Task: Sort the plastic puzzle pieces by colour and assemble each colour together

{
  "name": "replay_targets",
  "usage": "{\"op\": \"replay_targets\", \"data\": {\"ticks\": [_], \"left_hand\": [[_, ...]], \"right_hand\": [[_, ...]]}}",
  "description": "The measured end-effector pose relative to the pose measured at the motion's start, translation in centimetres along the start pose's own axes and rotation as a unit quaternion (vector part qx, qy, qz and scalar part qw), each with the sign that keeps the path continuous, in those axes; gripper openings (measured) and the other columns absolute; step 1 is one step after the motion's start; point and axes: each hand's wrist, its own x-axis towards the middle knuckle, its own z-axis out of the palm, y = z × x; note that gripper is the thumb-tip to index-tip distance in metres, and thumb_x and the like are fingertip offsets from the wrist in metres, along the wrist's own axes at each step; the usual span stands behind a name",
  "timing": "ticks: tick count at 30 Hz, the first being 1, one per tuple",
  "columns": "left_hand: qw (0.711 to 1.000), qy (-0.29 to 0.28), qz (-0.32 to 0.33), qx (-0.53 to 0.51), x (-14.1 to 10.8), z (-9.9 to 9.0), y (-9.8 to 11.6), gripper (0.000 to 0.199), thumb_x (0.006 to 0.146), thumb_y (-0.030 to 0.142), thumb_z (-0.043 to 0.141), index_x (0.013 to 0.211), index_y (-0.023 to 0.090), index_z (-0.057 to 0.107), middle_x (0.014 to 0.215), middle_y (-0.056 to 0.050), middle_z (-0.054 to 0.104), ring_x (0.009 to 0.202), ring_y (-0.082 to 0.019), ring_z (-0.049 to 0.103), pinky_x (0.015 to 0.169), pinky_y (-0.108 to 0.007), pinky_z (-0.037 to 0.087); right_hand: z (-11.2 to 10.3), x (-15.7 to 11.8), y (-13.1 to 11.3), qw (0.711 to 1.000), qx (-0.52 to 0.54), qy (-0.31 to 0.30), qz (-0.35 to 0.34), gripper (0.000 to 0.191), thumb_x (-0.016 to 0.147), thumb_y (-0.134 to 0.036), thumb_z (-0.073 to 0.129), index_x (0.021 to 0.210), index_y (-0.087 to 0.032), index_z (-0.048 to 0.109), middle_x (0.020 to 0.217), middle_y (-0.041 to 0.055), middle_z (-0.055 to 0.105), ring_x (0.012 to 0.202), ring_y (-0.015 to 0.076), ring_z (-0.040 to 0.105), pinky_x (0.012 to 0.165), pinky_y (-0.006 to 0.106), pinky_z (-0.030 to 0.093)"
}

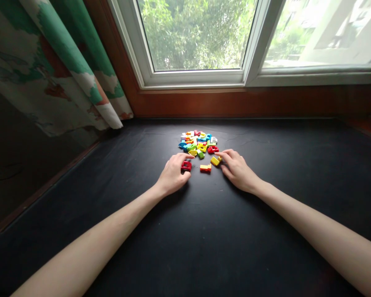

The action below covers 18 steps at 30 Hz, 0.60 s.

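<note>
A red toy brick (186, 166) sits on the dark windowsill (266, 235), against the curve of the left hand (173, 175). That hand's grip stands around the brick, with the fingers arching above it, but I cannot tell whether it is clamped. A yellow toy brick (215, 161) lies at the right hand (238, 171), between the index finger and the thumb. This grip is also around its brick, and whether it is clamped is just as hard to tell. An orange-and-yellow brick (205, 168) lies alone between the two hands, touching neither. Just beyond them spreads a heap of small multicoloured toy bricks (198, 143), with a red brick (212, 149) at its near edge. Past the heap, a wooden window frame (235, 103) runs along the sill's far edge, below a white-framed window (194, 37). A green-patterned curtain (58, 62) hangs to the left.
</note>
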Motion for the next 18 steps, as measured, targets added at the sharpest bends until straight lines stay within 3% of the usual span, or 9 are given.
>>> {"op": "replay_targets", "data": {"ticks": [4, 9, 14, 18], "left_hand": [[1.0, -0.004, 0.003, 0.005, 0.0, 0.0, -0.1, 0.046, 0.069, 0.009, 0.052, 0.113, 0.017, 0.062, 0.118, -0.009, 0.066, 0.11, -0.029, 0.058, 0.101, -0.048, 0.046], [1.0, 0.001, 0.003, 0.002, 0.0, -0.1, 0.0, 0.046, 0.07, 0.009, 0.051, 0.114, 0.017, 0.062, 0.119, -0.009, 0.065, 0.113, -0.029, 0.057, 0.103, -0.047, 0.045], [0.998, 0.037, 0.042, 0.009, -0.4, -0.2, 0.5, 0.039, 0.079, 0.012, 0.053, 0.116, 0.017, 0.06, 0.123, -0.01, 0.064, 0.117, -0.028, 0.056, 0.103, -0.045, 0.044], [0.99, 0.055, 0.121, 0.042, -1.0, -0.1, 1.3, 0.028, 0.089, 0.022, 0.056, 0.117, 0.019, 0.061, 0.123, -0.009, 0.064, 0.118, -0.027, 0.056, 0.1, -0.043, 0.043]], "right_hand": [[0.3, 0.1, 0.4, 1.0, 0.006, 0.02, -0.006, 0.021, 0.092, -0.017, 0.05, 0.11, -0.018, 0.061, 0.112, 0.0148, 0.059, 0.106, 0.0314, 0.057, 0.091, 0.049, 0.048], [0.2, 0.1, 0.7, 0.998, 0.022, 0.06, -0.017, 0.006, 0.094, -0.02, 0.053, 0.093, -0.02, 0.059, 0.101, 0.0116, 0.061, 0.096, 0.0285, 0.061, 0.085, 0.043, 0.05], [-0.6, -0.3, -0.3, 0.992, 0.039, 0.11, -0.049, 0.006, 0.097, -0.02, 0.051, 0.095, -0.023, 0.056, 0.096, 0.0076, 0.064, 0.088, 0.024, 0.063, 0.079, 0.036, 0.049], [-1.1, -0.9, -1.6, 0.978, 0.057, 0.144, -0.139, 0.003, 0.098, -0.021, 0.054, 0.099, -0.024, 0.055, 0.095, 0.0058, 0.068, 0.087, 0.0223, 0.064, 0.08, 0.034, 0.049]]}}
